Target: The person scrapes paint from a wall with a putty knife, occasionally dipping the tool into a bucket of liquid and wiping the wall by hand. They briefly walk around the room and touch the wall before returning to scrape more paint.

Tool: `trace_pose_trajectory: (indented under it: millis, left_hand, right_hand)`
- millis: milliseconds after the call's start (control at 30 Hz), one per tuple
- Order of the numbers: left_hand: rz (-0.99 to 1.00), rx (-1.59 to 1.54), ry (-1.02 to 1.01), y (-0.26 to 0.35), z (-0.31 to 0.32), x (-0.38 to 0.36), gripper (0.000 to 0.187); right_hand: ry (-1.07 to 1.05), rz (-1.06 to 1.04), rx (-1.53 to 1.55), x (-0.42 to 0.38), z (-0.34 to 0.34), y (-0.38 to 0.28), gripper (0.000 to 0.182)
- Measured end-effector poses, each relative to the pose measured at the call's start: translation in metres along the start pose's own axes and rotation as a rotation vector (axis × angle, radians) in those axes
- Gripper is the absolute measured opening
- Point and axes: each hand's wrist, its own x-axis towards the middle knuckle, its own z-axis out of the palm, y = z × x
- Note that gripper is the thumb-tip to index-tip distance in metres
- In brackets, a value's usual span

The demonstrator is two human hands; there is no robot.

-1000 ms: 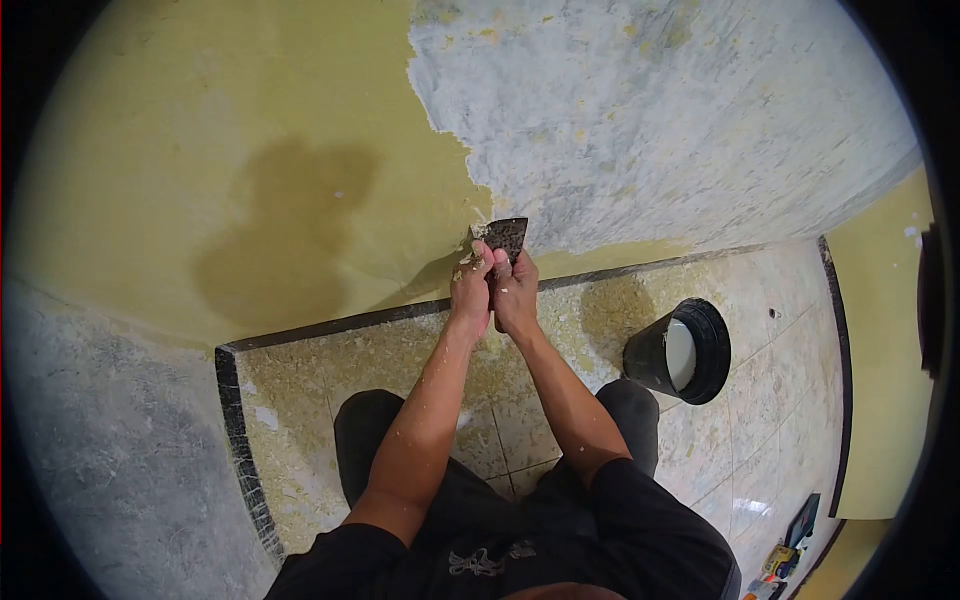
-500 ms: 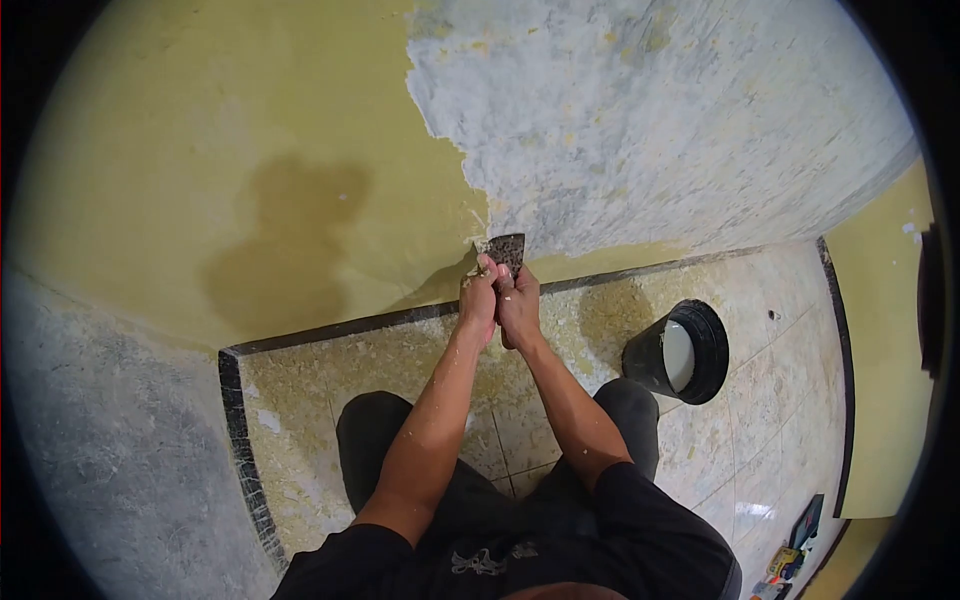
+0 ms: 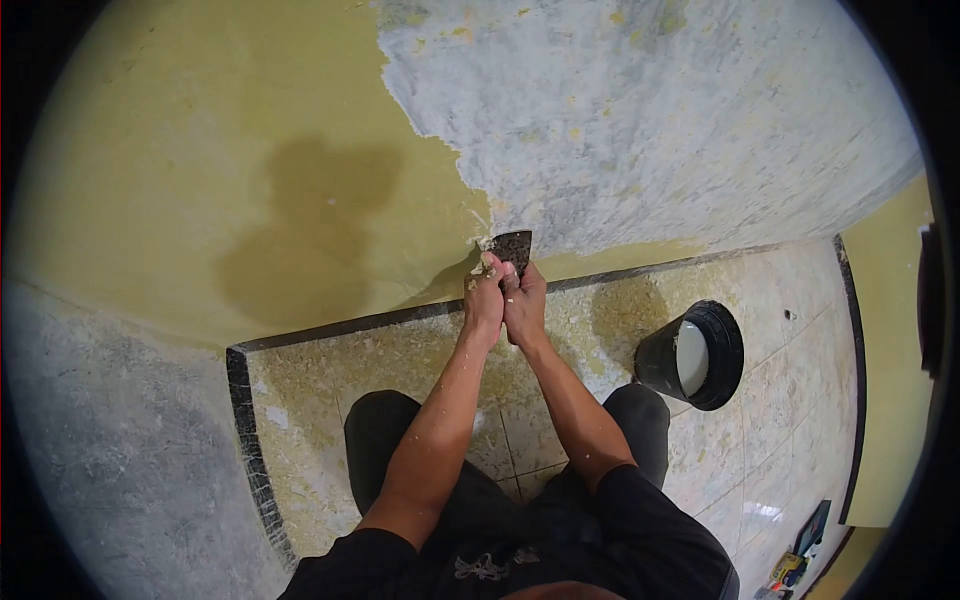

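Note:
A scraper (image 3: 515,247) with a dark, speckled, wide blade rests against the low part of the wall, at the ragged border between yellow paint (image 3: 420,215) and bare grey-white plaster (image 3: 640,140). My right hand (image 3: 525,305) is closed around its handle, which the fingers hide. Pressed alongside, my left hand (image 3: 483,305) is closed on the scraper too, its thumb near the blade's left corner. Pale paint flakes cling to the left fingers and gather by the blade's left edge.
A black bucket (image 3: 655,362) with whitish liquid stands on the tiled floor (image 3: 725,450), right of my knees. Paint scraps litter the tiles. Dark skirting (image 3: 390,318) runs along the wall's foot. Yellow and dark items (image 3: 790,568) lie at lower right; a grey surface (image 3: 110,440) is at left.
The view has shifted slightly, so the bucket and floor sit a little further right. Both hands stay on the scraper, and more loose paint shows at the blade's left edge.

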Motion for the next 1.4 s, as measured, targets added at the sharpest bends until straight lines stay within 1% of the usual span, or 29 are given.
trace_pose_trajectory:
  millis: [100,200,333,400,433,500,533,567,600,633,667,767,833,867,900,967,1000,1033,1067,1100,1133,1167,1200,1267,1333,1400]
  left_hand:
    - [0.041,0.047,-0.044,0.002,0.0,0.001,0.008]
    - [0.042,0.02,-0.057,0.006,-0.001,0.001,0.007]
    - [0.028,0.069,-0.07,0.012,0.0,-0.001,0.009]
    - [0.094,0.022,-0.029,0.018,0.005,-0.003,0.015]
    - [0.082,0.02,-0.02,0.018,0.004,-0.008,0.015]
    - [0.001,0.0,0.0,0.029,0.009,-0.003,0.024]
    - [0.055,0.036,-0.038,0.027,0.005,-0.003,0.029]
    - [0.07,0.033,-0.042,0.028,0.004,-0.001,0.029]
    - [0.044,0.065,-0.026,0.026,0.003,-0.003,0.028]
    - [0.018,0.095,-0.011,0.022,0.003,-0.005,0.027]
    - [0.053,0.107,0.013,0.019,0.003,-0.006,0.024]
    - [0.083,0.101,-0.033,0.014,0.001,-0.003,0.024]
    - [0.058,0.106,-0.057,0.036,0.01,-0.013,0.024]
    - [0.031,0.111,-0.083,0.047,0.015,-0.016,0.025]
    - [0.025,0.11,-0.074,0.049,0.018,-0.015,0.025]
    - [0.1,0.018,0.034,0.052,0.028,-0.015,0.024]
    - [0.115,-0.017,0.055,0.057,0.033,-0.021,0.024]
    - [0.12,-0.02,0.051,0.053,0.031,-0.019,0.024]
    - [0.087,0.059,0.01,0.043,0.021,-0.014,0.023]
    - [0.058,0.137,-0.03,0.032,0.012,-0.007,0.027]
    - [0.075,0.107,-0.025,0.019,0.006,-0.001,0.025]
    - [0.084,0.109,-0.028,0.02,0.006,-0.003,0.025]
    - [0.07,0.108,-0.032,0.02,0.005,-0.004,0.024]
    - [0.049,0.107,-0.039,0.021,0.007,-0.005,0.023]
    - [0.042,0.019,-0.056,0.033,0.014,-0.011,0.022]
    - [0.045,0.058,-0.055,0.044,0.019,-0.012,0.022]
  right_hand:
    - [0.019,0.011,0.003,-0.001,0.004,-0.011,0.017]
    - [0.021,0.037,0.057,-0.004,0.007,-0.024,0.017]
    - [0.017,0.048,0.053,-0.003,0.006,-0.02,0.018]
    - [0.012,-0.113,-0.157,0.002,0.005,-0.026,0.017]
    - [0.009,-0.1,-0.162,-0.003,0.005,-0.027,0.017]
    - [0.018,-0.091,0.01,0.003,0.016,-0.036,0.018]
    - [0.014,-0.093,0.014,0.0,0.019,-0.035,0.018]
    - [0.02,-0.068,0.071,0.001,0.021,-0.033,0.018]
    - [0.032,-0.038,0.127,-0.002,0.021,-0.029,0.019]
    - [0.033,-0.049,0.126,-0.004,0.018,-0.021,0.019]
    - [0.038,-0.027,0.091,-0.005,0.018,-0.02,0.019]
    - [0.056,0.014,0.073,-0.005,0.015,-0.021,0.019]
    - [0.056,-0.051,-0.038,-0.001,0.013,-0.029,0.021]
    - [0.053,-0.046,-0.036,0.002,0.015,-0.039,0.021]
    - [0.041,-0.028,0.006,0.005,0.017,-0.052,0.021]
    - [0.03,-0.009,0.04,0.002,0.017,-0.059,0.021]
    - [0.039,-0.07,0.078,0.002,0.02,-0.059,0.021]
    - [0.046,-0.132,0.118,0.002,0.022,-0.06,0.021]
    - [0.057,-0.073,0.041,0.001,0.017,-0.049,0.02]
    - [0.053,-0.082,0.046,-0.003,0.016,-0.046,0.02]
    - [0.064,-0.03,0.0,-0.008,0.015,-0.044,0.019]
    - [0.078,0.024,-0.047,-0.011,0.015,-0.044,0.018]
    - [0.078,0.013,0.087,-0.012,0.018,-0.043,0.016]
    - [0.088,-0.01,0.082,-0.008,0.018,-0.04,0.016]
    - [0.093,-0.018,0.067,-0.001,0.017,-0.045,0.017]
    - [0.017,-0.053,0.024,0.003,0.014,-0.058,0.019]
